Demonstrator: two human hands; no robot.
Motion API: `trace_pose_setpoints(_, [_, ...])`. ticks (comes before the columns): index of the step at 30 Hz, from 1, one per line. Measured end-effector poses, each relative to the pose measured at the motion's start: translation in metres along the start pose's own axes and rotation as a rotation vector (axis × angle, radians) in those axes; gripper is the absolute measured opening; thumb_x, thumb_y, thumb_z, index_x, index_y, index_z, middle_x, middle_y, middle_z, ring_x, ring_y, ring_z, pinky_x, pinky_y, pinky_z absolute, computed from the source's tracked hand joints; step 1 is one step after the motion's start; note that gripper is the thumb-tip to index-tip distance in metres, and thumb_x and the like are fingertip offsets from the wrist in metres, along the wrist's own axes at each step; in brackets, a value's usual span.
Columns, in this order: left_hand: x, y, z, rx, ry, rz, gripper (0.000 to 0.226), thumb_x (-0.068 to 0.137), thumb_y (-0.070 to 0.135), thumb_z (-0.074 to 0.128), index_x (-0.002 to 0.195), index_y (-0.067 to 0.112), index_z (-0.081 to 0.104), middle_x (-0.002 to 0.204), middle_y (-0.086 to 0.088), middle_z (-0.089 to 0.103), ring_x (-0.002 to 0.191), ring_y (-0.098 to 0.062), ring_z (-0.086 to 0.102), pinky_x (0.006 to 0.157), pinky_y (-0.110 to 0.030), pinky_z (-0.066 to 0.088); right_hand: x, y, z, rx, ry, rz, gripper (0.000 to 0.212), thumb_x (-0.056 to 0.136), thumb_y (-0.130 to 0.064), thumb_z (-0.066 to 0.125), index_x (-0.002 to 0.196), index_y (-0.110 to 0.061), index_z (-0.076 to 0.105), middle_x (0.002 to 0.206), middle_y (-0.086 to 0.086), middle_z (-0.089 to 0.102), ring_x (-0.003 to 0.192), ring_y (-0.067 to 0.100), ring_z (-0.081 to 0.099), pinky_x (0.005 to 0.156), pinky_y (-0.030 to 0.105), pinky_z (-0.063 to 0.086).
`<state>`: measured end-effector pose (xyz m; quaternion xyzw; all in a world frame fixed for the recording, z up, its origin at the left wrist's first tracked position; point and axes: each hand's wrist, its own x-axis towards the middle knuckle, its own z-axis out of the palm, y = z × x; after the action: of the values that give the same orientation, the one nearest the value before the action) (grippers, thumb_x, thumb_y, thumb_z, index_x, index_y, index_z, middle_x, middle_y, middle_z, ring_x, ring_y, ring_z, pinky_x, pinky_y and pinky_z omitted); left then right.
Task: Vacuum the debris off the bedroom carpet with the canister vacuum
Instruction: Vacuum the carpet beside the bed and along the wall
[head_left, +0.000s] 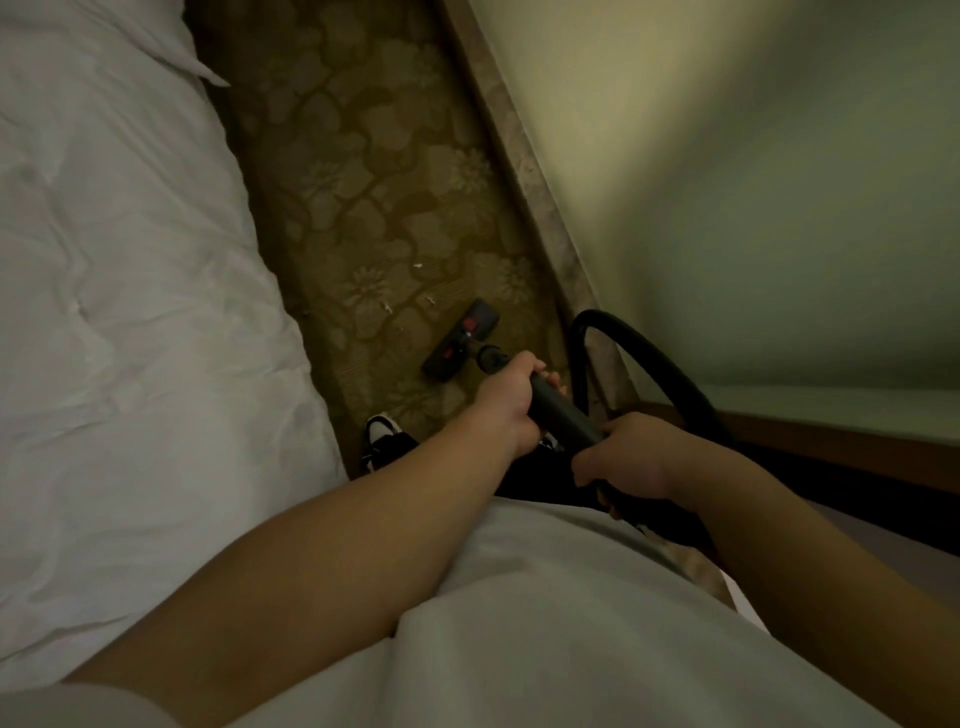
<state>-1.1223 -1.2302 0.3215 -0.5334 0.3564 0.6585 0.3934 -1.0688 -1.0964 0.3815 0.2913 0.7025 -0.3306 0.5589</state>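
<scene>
Fingers of left hand and right hand are wrapping the vacuum wand; keeping the floor head flat, pushing slowly toward the white scraps, is looking best.

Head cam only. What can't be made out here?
Head view:
- Canister: out of frame; the hose disappears behind the right arm.
- The wand: partly covered by the left hand and right hand.
- The debris ahead of the floor head: too small to identify.

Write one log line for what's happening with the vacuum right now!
left hand grips wand | right hand grips hose | vacuum head on carpet | white bits just ahead of it
</scene>
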Motion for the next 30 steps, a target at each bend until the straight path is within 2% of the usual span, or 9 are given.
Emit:
trace_pose_setpoints(4, [0.001,0.002,0.005,0.007,0.007,0.021,0.009,0.093,0.007,0.059,0.086,0.007,0.054,0.065,-0.006,0.056,0.060,-0.016,0.055,0.067,-0.033,0.055,0.001,-0.001,-0.001,0.019,0.020,-0.017,0.025,0.083,-0.023,0.080,0.097,-0.004,0.072,0.075,0.014,0.078,0.058,0.026,0.073,0.064,0.039,0.064])
trace_pose_setpoints(9, [0.008,0.033,-0.009,0.003,0.024,0.055,0.006,0.091,0.006,0.060,0.089,0.007,0.055,0.071,-0.006,0.055,0.063,-0.017,0.055,0.077,-0.035,0.055,0.009,-0.034,0.010,0.019,0.042,-0.015,0.027,0.079,-0.028,0.082,0.095,-0.009,0.072,0.075,0.011,0.079,0.070,0.030,0.078,0.073,0.045,0.068])
trace_pose_setpoints(11, [0.012,0.055,-0.021,-0.015,0.033,0.071,0.006,0.092,0.005,0.061,0.089,0.006,0.055,0.072,-0.006,0.054,0.065,-0.017,0.055,0.080,-0.035,0.055,0.011,-0.057,0.016,0.029,0.040,-0.013,0.027,0.082,-0.028,0.081,0.097,-0.008,0.070,0.076,0.010,0.078,0.064,0.026,0.077,0.070,0.039,0.065])
trace_pose_setpoints(14, [0.015,0.094,-0.043,-0.016,0.025,0.052,0.006,0.091,0.005,0.062,0.091,0.006,0.056,0.073,-0.006,0.054,0.066,-0.017,0.055,0.071,-0.034,0.054,0.015,-0.099,0.029,0.031,0.045,-0.020,0.026,0.084,-0.025,0.079,0.098,-0.007,0.067,0.081,0.012,0.078,0.061,0.022,0.073,0.070,0.038,0.065])
trace_pose_setpoints(17, [0.019,0.135,-0.072,-0.016,0.030,0.046,0.009,0.089,0.007,0.064,0.095,0.007,0.057,0.074,-0.006,0.055,0.066,-0.016,0.057,0.061,-0.035,0.055,0.019,-0.146,0.047,-0.009,0.057,-0.031,0.034,0.080,-0.030,0.080,0.102,-0.008,0.067,0.091,0.013,0.077,0.076,0.027,0.077,0.079,0.044,0.067])
trace_pose_setpoints(19, [0.018,0.162,-0.094,-0.028,0.035,0.056,0.011,0.088,0.007,0.065,0.097,0.006,0.058,0.075,-0.006,0.056,0.066,-0.017,0.058,0.062,-0.034,0.055,0.023,-0.177,0.061,-0.048,0.062,-0.040,0.039,0.079,-0.034,0.081,0.106,-0.008,0.067,0.096,0.012,0.076,0.085,0.030,0.076,0.083,0.044,0.066])
trace_pose_setpoints(23, [0.015,0.212,-0.138,-0.082,0.023,0.074,0.008,0.091,0.006,0.062,0.097,0.006,0.057,0.075,-0.005,0.055,0.064,-0.016,0.057,0.068,-0.035,0.055,0.029,-0.238,0.087,-0.139,0.070,-0.050,0.038,0.081,-0.038,0.081,0.101,-0.012,0.063,0.093,0.008,0.070,0.083,0.024,0.071,0.070,0.034,0.061])
trace_pose_setpoints(27, [0.012,0.257,-0.179,-0.150,0.033,0.093,0.006,0.090,0.006,0.062,0.094,0.004,0.058,0.065,-0.006,0.057,0.059,-0.016,0.056,0.064,-0.034,0.054,0.036,-0.295,0.107,-0.213,0.037,-0.068,0.031,0.087,-0.038,0.079,0.092,-0.016,0.057,0.082,0.003,0.065,0.067,0.015,0.062,0.051,0.025,0.045])
trace_pose_setpoints(30, [0.011,0.285,-0.206,-0.197,0.053,0.126,0.012,0.091,0.004,0.060,0.102,0.004,0.058,0.060,-0.007,0.057,0.059,-0.016,0.054,0.066,-0.033,0.053,0.046,-0.330,0.122,-0.235,0.003,-0.097,0.030,0.087,-0.035,0.080,0.099,-0.014,0.063,0.077,0.002,0.067,0.059,0.012,0.063,0.046,0.021,0.044])
